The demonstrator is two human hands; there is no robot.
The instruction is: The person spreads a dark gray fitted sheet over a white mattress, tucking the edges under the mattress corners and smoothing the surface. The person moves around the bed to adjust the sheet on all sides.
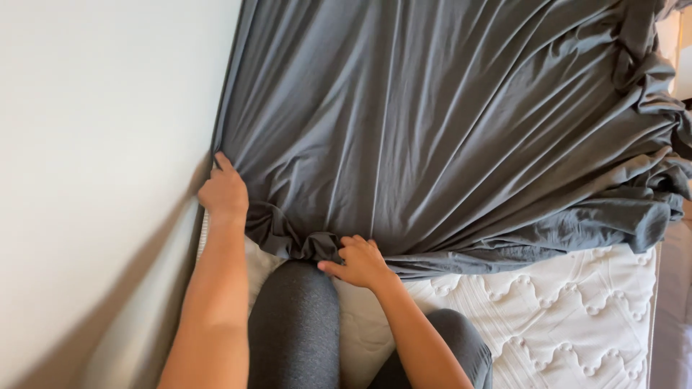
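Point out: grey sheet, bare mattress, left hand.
grey sheet [447,122], head view, wrinkled middle.
mattress [562,317], head view, bare white quilted top.
left hand [225,193], head view, back of hand at the wall-side edge.

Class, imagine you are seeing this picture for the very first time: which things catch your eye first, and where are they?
A big grey sheet, creased in fanning folds, covers most of the white quilted mattress, bare at the lower right. The left hand presses the sheet's edge against the white wall, while the right hand grips a bunched corner near the knees.
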